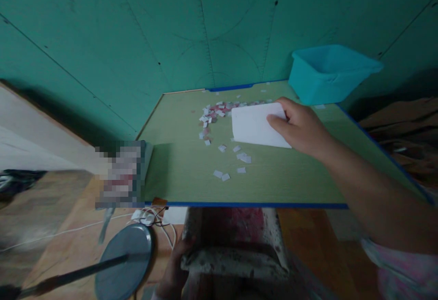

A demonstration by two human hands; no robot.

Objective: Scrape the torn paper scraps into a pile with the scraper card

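Observation:
My right hand [297, 124] is closed on a white card [255, 124], with the thumb on its near face. The card is just over the green tabletop [297, 176], by a scatter of small white and pinkish paper pieces [208, 115]. A few loose paper pieces [243, 157] lie nearer the front edge. Below that edge my left hand [176, 263], in shadow, grips the left side of a stained whitish container [236, 261] with a reddish inside. Most of the fingers there are hard to make out.
A turquoise plastic bin [335, 78] stands at the table's back right corner, against the green wall [137, 30]. At the table's left a pixelated item [123, 174] stands. A round grey stand base [125, 263] and white cables [167, 231] lie on the floor.

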